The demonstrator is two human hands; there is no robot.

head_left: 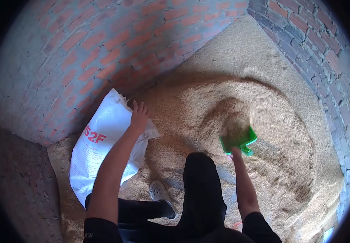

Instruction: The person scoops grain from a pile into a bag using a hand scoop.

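Observation:
A white sack (110, 125) with red print stands at the left, leaning near the brick wall. My left hand (140, 115) is at its upper right edge, fingers spread over the rim of its mouth. A green scoop (246, 141) is in my right hand (236, 152), which is closed at the scoop's handle end. The scoop's front is in the pile of tan, husk-like loose material (280, 117), and some of that material lies in and over it. What is inside the sack is hidden.
Brick walls (114, 44) rise at the left and back, with another brick wall (321, 52) at the right. The loose material slopes up into the far corner. My knee (201, 174) and a light-coloured shoe (158, 191) are below the hands. A low wall (21, 178) stands at lower left.

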